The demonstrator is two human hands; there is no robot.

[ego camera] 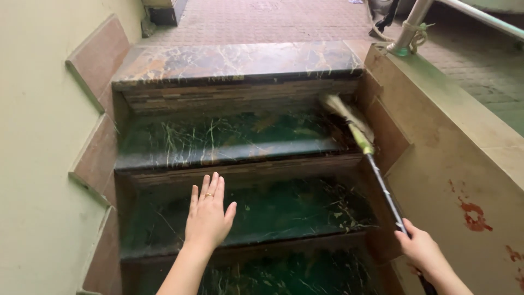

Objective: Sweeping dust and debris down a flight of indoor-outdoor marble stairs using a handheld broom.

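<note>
The broom (357, 128) lies at about two o'clock from the middle of the view, its pale bristle head tilted into the right-hand corner of the second dark marble step (229, 139) from the top, close against the riser (229, 97) below the brown marble landing (234, 61). Its thin dark handle (385, 191) runs down toward five o'clock, where the right hand (423, 251) holds it, the grip pressed together around the shaft low down. Held that far from the head, the bristles could skid or flick sideways instead of pressing into the corner, and the shaft could scrape the beige side wall (453, 164) that runs just beside it. The left hand (207, 213) hovers at about seven o'clock over the lower green step (284, 210), its grip spread flat with the fingers apart, a ring on one, holding nothing and apparently touching nothing. That leaves no steadying hold: the metal railing post (406, 33) stands well apart at one o'clock, so a slip on the glossy stone treads would likely go uncaught. Leaning toward the far corner on steep stairs would raise that risk, and the tiled skirting (98, 54) at ten o'clock offers nothing to grab.
</note>
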